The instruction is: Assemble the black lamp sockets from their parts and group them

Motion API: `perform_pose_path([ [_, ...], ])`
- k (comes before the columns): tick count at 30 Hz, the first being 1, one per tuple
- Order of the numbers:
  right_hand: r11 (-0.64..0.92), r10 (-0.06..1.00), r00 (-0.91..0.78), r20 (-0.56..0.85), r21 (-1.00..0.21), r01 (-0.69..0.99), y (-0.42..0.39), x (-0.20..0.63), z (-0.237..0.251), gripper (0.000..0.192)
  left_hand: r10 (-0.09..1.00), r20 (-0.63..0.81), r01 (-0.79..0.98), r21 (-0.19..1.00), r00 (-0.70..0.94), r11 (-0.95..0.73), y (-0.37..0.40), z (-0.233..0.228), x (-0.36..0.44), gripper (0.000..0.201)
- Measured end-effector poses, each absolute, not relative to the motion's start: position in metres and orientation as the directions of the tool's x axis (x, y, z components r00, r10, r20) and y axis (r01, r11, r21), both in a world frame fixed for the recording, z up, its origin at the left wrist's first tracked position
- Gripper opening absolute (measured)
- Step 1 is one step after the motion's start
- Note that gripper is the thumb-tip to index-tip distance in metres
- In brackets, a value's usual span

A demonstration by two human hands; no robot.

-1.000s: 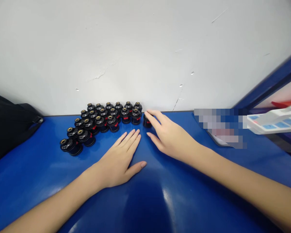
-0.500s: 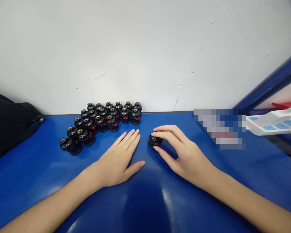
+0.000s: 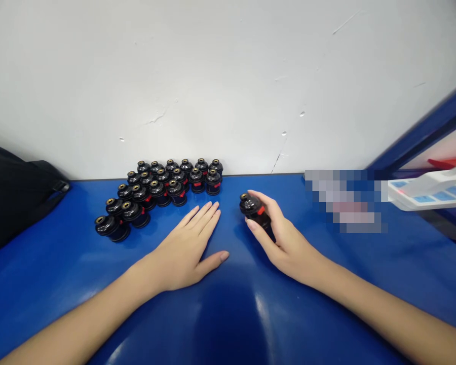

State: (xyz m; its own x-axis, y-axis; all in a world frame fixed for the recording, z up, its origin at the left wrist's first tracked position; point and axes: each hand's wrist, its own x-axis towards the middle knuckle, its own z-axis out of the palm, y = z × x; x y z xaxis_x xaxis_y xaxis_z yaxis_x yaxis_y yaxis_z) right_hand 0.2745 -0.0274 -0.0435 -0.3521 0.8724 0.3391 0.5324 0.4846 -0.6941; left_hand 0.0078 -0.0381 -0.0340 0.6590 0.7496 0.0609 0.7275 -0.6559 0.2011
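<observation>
So our right hand (image 3: 285,238) has one black socket (image 3: 254,209) pinched, tilted with its brass end pointing to 10 o'clock, toward the cluster (image 3: 161,190). Our left hand (image 3: 186,248) lies flat and empty on the table (image 3: 61,274).

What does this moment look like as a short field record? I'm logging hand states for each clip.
left hand: left hand flat, palm down on the blue table, holding nothing
right hand: right hand closed around one black part, tilted, brass end toward the wall
stock: cluster of black parts in rows by the white wall
left edge: black bag
right edge: white tray, partly blurred area beside it
</observation>
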Motion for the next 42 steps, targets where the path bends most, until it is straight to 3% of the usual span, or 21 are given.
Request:
perform_pose_path([
  [6, 0.52, 0.833, -0.456, 0.312, -0.722, 0.456, -0.034, 0.275, -0.037, 0.042, 0.759, 0.185, 0.69, 0.325, 0.625, -0.647, -0.037, -0.033, 0.009, 0.083],
  [10, 0.625, 0.739, -0.56, 0.374, -0.692, 0.362, -0.04, 0.271, -0.034, 0.031, 0.716, 0.299, 0.567, 0.453, 0.63, -0.688, -0.041, -0.025, 0.02, 0.057],
  [15, 0.648, 0.732, -0.551, 0.401, -0.661, 0.379, -0.044, 0.265, -0.031, 0.026, 0.69, 0.312, 0.5, 0.506, 0.653, -0.702, -0.048, -0.019, 0.03, 0.029],
  [20, 0.563, 0.822, -0.441, 0.361, -0.631, 0.534, -0.045, 0.261, -0.027, 0.026, 0.686, 0.348, 0.507, 0.48, 0.639, -0.716, -0.049, -0.02, 0.029, 0.027],
  [27, 0.504, 0.862, -0.366, 0.35, -0.664, 0.552, -0.05, 0.255, -0.028, 0.024, 0.688, 0.3, 0.533, 0.458, 0.661, -0.712, -0.054, -0.02, 0.035, 0.026],
  [42, 0.684, 0.721, -0.415, 0.555, -0.471, 0.557, -0.054, 0.249, -0.031, 0.02, 0.691, 0.259, 0.505, 0.521, 0.675, -0.688, -0.056, -0.015, 0.037, 0.02],
])
